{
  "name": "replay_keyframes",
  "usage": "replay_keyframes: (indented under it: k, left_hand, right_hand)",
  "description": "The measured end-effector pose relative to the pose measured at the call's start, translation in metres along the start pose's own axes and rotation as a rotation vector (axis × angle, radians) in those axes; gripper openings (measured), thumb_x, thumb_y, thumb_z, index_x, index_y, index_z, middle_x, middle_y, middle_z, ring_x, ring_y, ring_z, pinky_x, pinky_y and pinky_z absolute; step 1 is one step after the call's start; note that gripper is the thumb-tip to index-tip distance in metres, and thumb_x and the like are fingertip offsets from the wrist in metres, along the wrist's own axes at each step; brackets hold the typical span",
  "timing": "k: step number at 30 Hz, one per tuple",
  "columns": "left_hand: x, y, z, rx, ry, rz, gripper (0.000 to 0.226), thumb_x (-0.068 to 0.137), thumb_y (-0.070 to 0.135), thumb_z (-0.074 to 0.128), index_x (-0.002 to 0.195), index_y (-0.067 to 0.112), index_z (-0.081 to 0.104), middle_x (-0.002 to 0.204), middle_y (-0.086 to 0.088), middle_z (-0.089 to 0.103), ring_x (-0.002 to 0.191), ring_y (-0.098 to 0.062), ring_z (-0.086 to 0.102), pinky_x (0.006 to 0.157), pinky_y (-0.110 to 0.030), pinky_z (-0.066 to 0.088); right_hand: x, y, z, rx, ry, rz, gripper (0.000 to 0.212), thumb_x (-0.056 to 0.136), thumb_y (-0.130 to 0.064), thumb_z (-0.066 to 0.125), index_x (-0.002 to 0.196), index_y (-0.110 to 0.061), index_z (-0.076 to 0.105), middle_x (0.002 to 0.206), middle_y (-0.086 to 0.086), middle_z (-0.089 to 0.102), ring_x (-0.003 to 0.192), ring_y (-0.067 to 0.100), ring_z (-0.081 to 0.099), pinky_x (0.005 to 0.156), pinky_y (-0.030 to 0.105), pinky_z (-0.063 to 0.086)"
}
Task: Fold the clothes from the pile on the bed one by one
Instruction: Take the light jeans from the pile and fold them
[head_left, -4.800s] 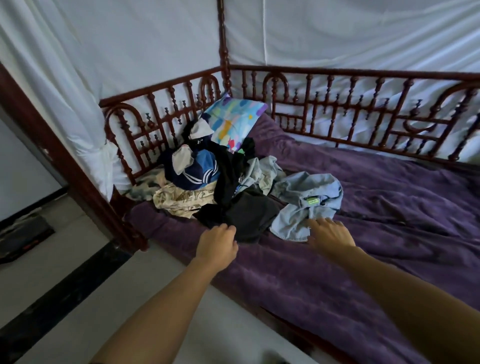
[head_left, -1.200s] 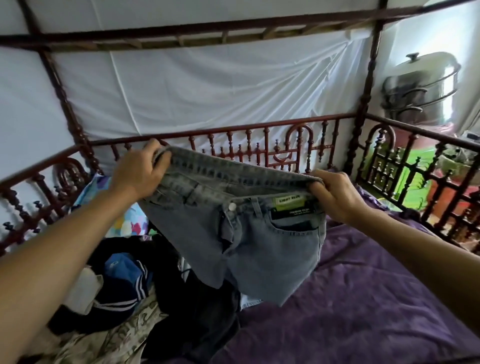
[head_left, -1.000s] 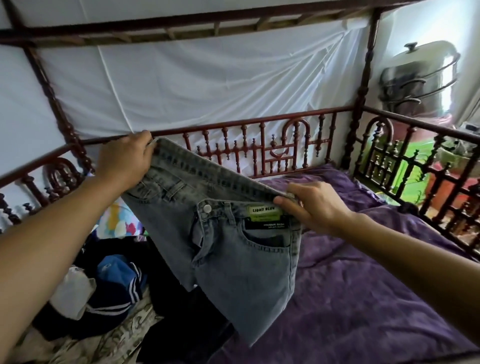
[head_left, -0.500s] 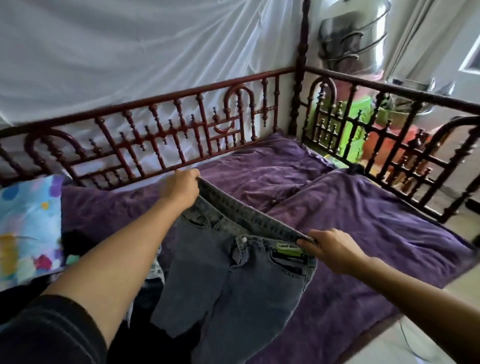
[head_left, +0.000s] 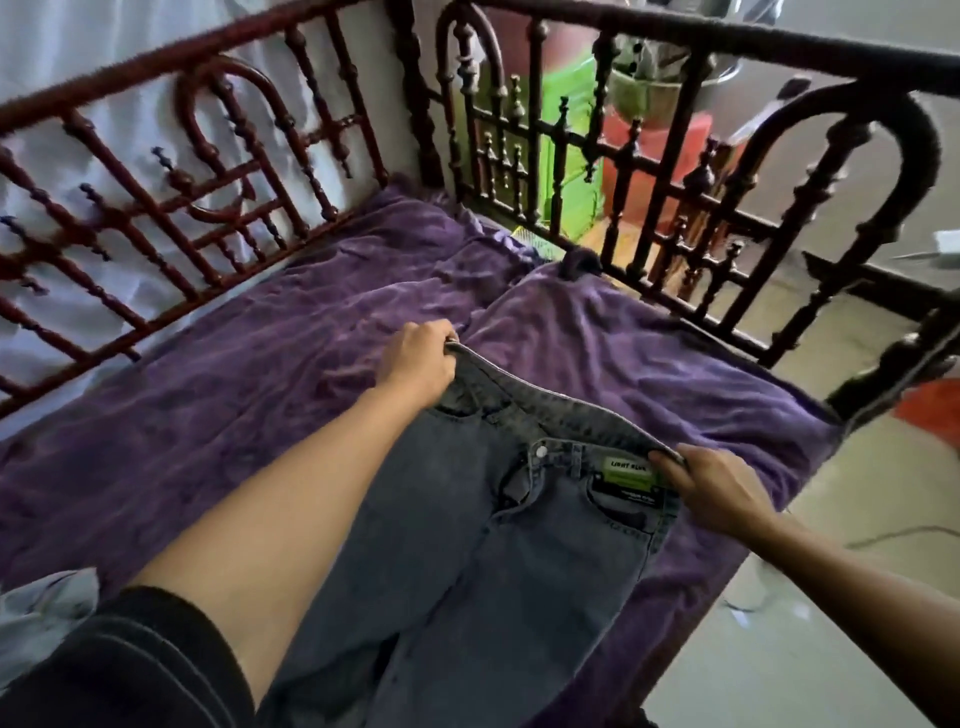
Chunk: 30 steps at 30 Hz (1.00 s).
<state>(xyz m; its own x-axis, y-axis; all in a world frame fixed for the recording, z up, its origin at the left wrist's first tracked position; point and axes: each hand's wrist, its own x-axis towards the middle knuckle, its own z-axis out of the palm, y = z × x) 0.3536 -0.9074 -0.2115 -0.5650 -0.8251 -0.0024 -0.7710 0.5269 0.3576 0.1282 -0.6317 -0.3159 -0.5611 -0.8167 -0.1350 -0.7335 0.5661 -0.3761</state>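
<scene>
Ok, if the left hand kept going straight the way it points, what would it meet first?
Likely the rumpled purple bedspread just beyond the left hand, which grips the jeans waistband; past that, the dark bed railing. Its height above the bed is unclear.

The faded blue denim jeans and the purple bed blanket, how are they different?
The faded blue denim jeans are gripped at the waistband by the left hand and right hand; the purple bed blanket lies spread out beneath them. The jeans carry a metal button and a green label; the blanket is plain and wrinkled. Both are soft cloth.
</scene>
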Motion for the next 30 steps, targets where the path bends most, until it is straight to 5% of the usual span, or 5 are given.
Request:
replay_keyframes:
  k: [5,9,15,20,30]
  left_hand:
    - [0.096,0.072,0.107,-0.044,-0.055,-0.044,0.027,0.085,0.010,0.052,0.104,0.020,0.068,0.107,-0.013,0.068,0.104,-0.035,0.059,0.086,-0.039,0.048]
    - [0.157,0.118,0.178,-0.127,-0.118,-0.052,0.043,0.082,0.002,0.045,0.116,0.020,0.064,0.116,-0.013,0.066,0.111,-0.034,0.055,0.089,-0.036,0.045]
    - [0.186,0.132,0.250,-0.239,-0.459,-0.073,0.070,0.085,0.014,0.054,0.149,0.028,0.027,0.149,-0.005,0.042,0.130,-0.026,0.046,0.101,-0.029,0.042]
    - [0.134,0.072,0.245,-0.151,-0.435,-0.245,0.058,0.087,0.014,0.059,0.142,0.015,0.042,0.142,-0.012,0.049,0.126,-0.029,0.049,0.102,-0.033,0.040]
    - [-0.082,-0.113,0.186,-0.013,-0.437,-0.806,0.037,0.092,0.019,0.055,0.129,0.014,0.054,0.130,-0.012,0.055,0.117,-0.031,0.053,0.095,-0.038,0.046]
  right_hand:
    - [0.097,0.100,0.013,-0.056,-0.039,0.153,0.052,0.093,-0.061,0.038,0.087,-0.018,0.067,0.093,0.012,0.071,0.088,0.036,0.065,0.064,0.038,0.047]
    - [0.153,0.170,0.022,-0.086,-0.036,0.249,0.055,0.093,-0.062,0.035,0.070,-0.017,0.056,0.091,0.011,0.070,0.086,0.033,0.062,0.063,0.035,0.041]
    - [0.191,0.215,0.049,-0.239,-0.093,0.331,0.050,0.094,-0.060,0.033,0.089,-0.016,0.056,0.106,0.012,0.066,0.101,0.034,0.061,0.075,0.039,0.044]
    - [0.199,0.167,0.058,-0.248,0.007,0.190,0.036,0.089,-0.040,0.054,0.115,-0.015,0.053,0.111,0.014,0.052,0.105,0.035,0.049,0.069,0.043,0.045]
    - [0.180,-0.052,0.157,-0.194,-0.475,-0.384,0.037,0.095,-0.039,0.048,0.128,-0.023,0.051,0.128,0.004,0.052,0.124,0.025,0.044,0.085,0.039,0.047]
